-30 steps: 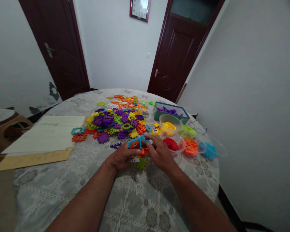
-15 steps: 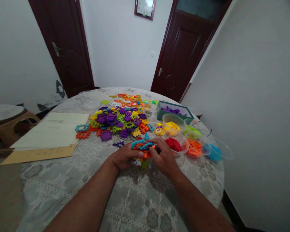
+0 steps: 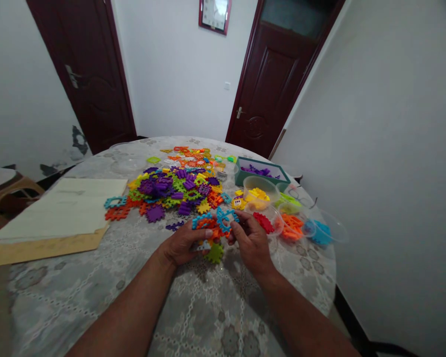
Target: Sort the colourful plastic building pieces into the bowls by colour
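Over the near middle of the table, my left hand [image 3: 185, 243] is closed on a cluster of joined toy building pieces [image 3: 205, 221], blue and orange on top, with a white part and a green toothed piece [image 3: 215, 253] below. Close beside it, my right hand [image 3: 253, 242] grips a blue openwork toy piece [image 3: 226, 218] between thumb and fingers. That blue piece is at the cluster's right side; whether the two are joined I cannot tell. Beyond both hands lies a heap of toothed plastic pieces [image 3: 176, 186] in purple, green, yellow and orange.
Clear tubs hold yellow [image 3: 257, 197], red [image 3: 263, 223], orange [image 3: 292, 226] and blue pieces [image 3: 320, 232] at the right. Behind them stands a green box [image 3: 241, 177] with purple pieces. Pale paper sheets [image 3: 59, 208] lie on the left of the patterned tablecloth [image 3: 193, 307].
The blue piece in my right hand has turned up and now shows its open face, apart from the other blue part. The green toothed piece shows more. The view has shifted slightly.
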Demonstrator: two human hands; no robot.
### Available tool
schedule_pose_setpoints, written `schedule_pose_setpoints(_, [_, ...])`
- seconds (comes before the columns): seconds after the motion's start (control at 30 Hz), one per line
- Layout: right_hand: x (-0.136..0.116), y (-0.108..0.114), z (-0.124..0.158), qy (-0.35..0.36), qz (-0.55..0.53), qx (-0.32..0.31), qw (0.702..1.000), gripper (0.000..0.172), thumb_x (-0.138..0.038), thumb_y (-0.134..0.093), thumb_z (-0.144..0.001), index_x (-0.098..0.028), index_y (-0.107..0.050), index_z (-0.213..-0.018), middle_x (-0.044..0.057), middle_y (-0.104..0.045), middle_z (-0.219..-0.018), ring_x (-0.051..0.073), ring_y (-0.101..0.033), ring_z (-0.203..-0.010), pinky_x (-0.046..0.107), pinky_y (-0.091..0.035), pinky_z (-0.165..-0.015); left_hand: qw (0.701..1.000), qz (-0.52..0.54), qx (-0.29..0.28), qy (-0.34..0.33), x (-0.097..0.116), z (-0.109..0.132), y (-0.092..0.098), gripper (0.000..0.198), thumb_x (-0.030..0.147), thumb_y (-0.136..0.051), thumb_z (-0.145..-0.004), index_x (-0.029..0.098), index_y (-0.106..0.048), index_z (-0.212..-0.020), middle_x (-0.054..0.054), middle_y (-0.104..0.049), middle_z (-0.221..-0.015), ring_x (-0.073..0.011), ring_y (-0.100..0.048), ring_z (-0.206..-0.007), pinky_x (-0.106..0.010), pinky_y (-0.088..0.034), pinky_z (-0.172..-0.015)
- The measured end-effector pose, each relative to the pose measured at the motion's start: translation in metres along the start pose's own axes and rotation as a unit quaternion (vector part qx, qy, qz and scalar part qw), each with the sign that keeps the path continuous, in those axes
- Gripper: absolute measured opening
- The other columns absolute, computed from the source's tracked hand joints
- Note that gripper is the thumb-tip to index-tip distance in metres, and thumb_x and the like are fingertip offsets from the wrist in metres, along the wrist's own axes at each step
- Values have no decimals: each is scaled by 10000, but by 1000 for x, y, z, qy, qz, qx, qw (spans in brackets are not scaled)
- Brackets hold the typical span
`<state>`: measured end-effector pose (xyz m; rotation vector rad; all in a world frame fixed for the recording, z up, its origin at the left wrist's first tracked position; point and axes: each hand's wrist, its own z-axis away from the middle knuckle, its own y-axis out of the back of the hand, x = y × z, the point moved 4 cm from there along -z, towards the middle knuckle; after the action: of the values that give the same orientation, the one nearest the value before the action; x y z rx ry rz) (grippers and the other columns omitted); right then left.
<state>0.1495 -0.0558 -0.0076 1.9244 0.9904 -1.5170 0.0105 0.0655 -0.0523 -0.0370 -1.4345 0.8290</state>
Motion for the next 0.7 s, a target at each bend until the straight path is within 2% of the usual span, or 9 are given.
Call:
schedule_pose_setpoints(0.13, [0, 4, -2, 22, 4, -2, 1000, 310, -392, -684, -963, -239, -695, -1232, 6, -716, -866, 153, -690, -683, 297, -616, -622, 999, -10, 51, 8, 2, 0, 4, 628, 340, -923, -722, 253, -722, -1310, -118, -760, -1262, -292, -725, -1094, -299, -597, -699])
schedule_pose_setpoints(0.23, [-4, 12, -5, 59, 34, 13, 998, 277, -348, -619, -999, -244, -704, -1242, 14, -702, -888, 157, -695, -718, 295, -612, -639, 998, -19, 56, 8, 8, -1, 1, 621, 341, -914, -741, 267, -718, -1325, -111, -716, -1383, -299, -676, -1243, -260, -585, -708])
schedule_pose_setpoints(0.4, [-24, 38, -18, 164, 131, 74, 975, 220, -287, -614, -987, -245, -728, -1171, 43, -707, -1036, 169, -700, -845, 324, -607, -774, 998, -31, 57, 9, 16, -1, -5, 626, 357, -915, -737, 291, -722, -1329, -101, -695, -1433, -297, -656, -1290, -238, -574, -697])
schedule_pose_setpoints(0.53, [-51, 85, -28, 238, 248, 181, 922, 185, -275, -617, -972, -228, -736, -1106, 62, -715, -1089, 200, -684, -976, 348, -579, -860, 997, -43, 70, 8, 17, -1, -4, 659, 371, -904, -753, 303, -696, -1375, -107, -677, -1455, -312, -601, -1366, -239, -570, -696])
schedule_pose_setpoints(0.6, [-62, 117, -30, 251, 326, 235, 881, 205, -266, -598, -964, -212, -743, -1100, 69, -719, -1069, 208, -678, -962, 354, -568, -859, 996, -48, 71, 7, 16, -1, -3, 645, 367, -891, -772, 305, -689, -1381, -104, -667, -1467, -302, -604, -1356, -237, -565, -699])
schedule_pose_setpoints(0.7, [-69, 172, -30, 247, 447, 297, 807, 248, -262, -575, -935, -183, -760, -1081, 92, -726, -1035, 229, -670, -927, 384, -553, -885, 997, -42, 59, 3, 13, -1, -4, 635, 339, -891, -766, 290, -695, -1367, -108, -677, -1449, -280, -672, -1234, -232, -544, -667])
